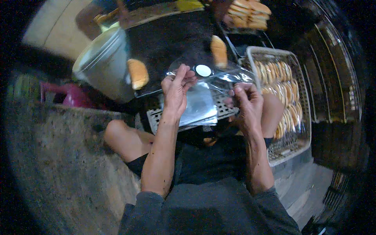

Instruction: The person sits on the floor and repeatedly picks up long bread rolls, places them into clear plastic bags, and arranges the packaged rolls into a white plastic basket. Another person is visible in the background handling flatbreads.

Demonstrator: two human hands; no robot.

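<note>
A clear plastic bag [232, 77] stretches between my hands, its film shiny and hard to trace. My right hand [248, 98] pinches the bag's right side between thumb and fingers. My left hand [177, 86] is raised at its left side with fingers close together; whether they grip the film cannot be told. A round white disc [203, 70] shows between the hands. Below them a stack of clear plastic bags [198, 105] lies on a grey perforated plastic crate [226, 109]. One bread roll [138, 73] lies beyond my left hand, another [219, 51] beyond the bag.
A plastic crate [307, 117] of bagged bread stands at the right. More bread rolls [249, 13] are piled at the top. A large whitish bucket [102, 64] stands at the left, near a pink plastic object [75, 95]. Another person's arm [122, 10] shows at the top left.
</note>
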